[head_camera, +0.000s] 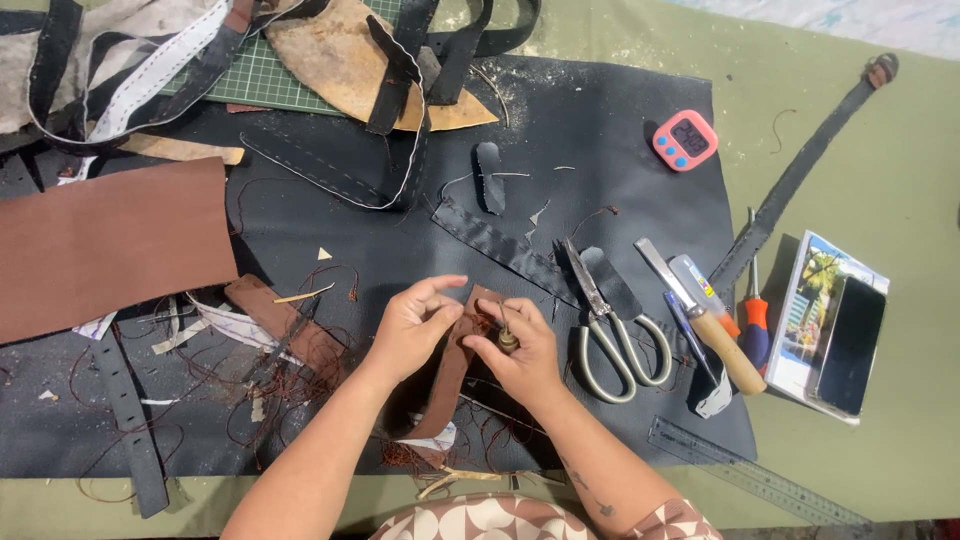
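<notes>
Brown leather strap (455, 360) sits right between both hands, long axis running from the fingertips back toward the body. Left hand (412, 325) pinches its top edge; right hand (515, 350) touches it too, pinching what looks like a small awl or needle tool (507, 338). Both about equally close. The tool's tip and the thread are hidden by fingers, so it's hard to tell.

Olive-green table (880, 180), even light; black leather sheet (600, 130) spread over most of it.
</notes>
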